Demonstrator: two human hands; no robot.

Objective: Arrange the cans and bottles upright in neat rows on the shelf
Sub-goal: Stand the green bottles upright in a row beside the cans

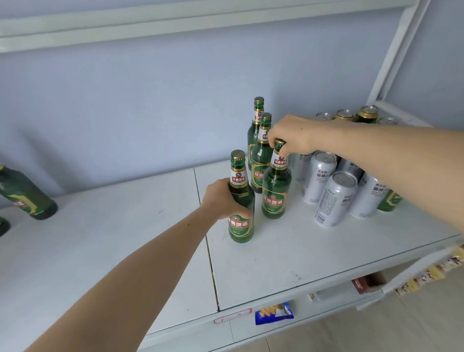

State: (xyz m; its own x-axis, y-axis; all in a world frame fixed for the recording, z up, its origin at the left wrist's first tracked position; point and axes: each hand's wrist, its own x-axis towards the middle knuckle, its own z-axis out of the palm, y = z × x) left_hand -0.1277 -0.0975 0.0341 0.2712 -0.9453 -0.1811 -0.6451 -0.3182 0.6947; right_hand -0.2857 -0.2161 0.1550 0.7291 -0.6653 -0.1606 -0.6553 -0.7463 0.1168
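On the white shelf, four green beer bottles stand upright in a line that runs from the back wall toward the front edge; the left hand has its grip curled around the body of the front bottle, and the right hand pinches the gold cap of the second bottle from above. Just beside them, toward the right end of the shelf, white beer cans stand upright in a group with gold-topped cans behind. Near the left end, two green bottles lie tilted.
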